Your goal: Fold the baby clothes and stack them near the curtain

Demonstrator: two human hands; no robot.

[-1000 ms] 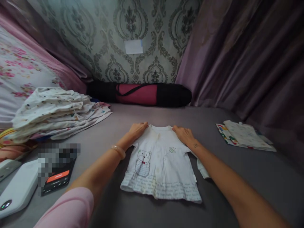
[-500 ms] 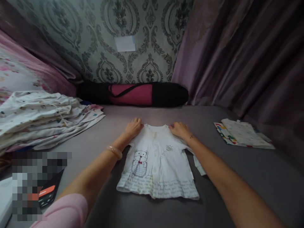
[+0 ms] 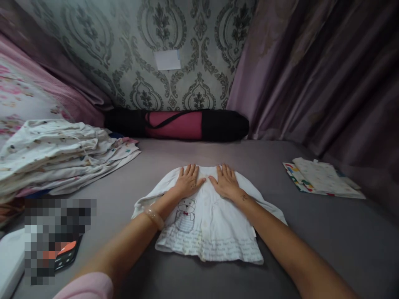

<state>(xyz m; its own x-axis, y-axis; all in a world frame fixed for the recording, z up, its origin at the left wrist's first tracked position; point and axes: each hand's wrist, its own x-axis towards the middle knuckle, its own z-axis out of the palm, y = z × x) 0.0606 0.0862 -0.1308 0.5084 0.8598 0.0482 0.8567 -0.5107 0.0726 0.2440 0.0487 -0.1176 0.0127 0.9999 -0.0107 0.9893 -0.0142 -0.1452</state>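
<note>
Bear-print baby shirt [image 3: 204, 226] lying front-up; my left hand [image 3: 188, 181], right hand [image 3: 226, 182] pressing open on upper front, grasping nothing, likely flattening creases.

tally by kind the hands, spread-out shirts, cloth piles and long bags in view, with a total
Hands: 2 (left hand, right hand)
Spread-out shirts: 1 (white shirt)
Cloth piles: 2 (left heap, right folded stack)
Long bags: 1 (black-and-red bag)
Total: 6

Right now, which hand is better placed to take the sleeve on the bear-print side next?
Probably the left hand: it lies flat on the shirt, near that sleeve; the right hand lies farther off, beyond the buttons.
</note>
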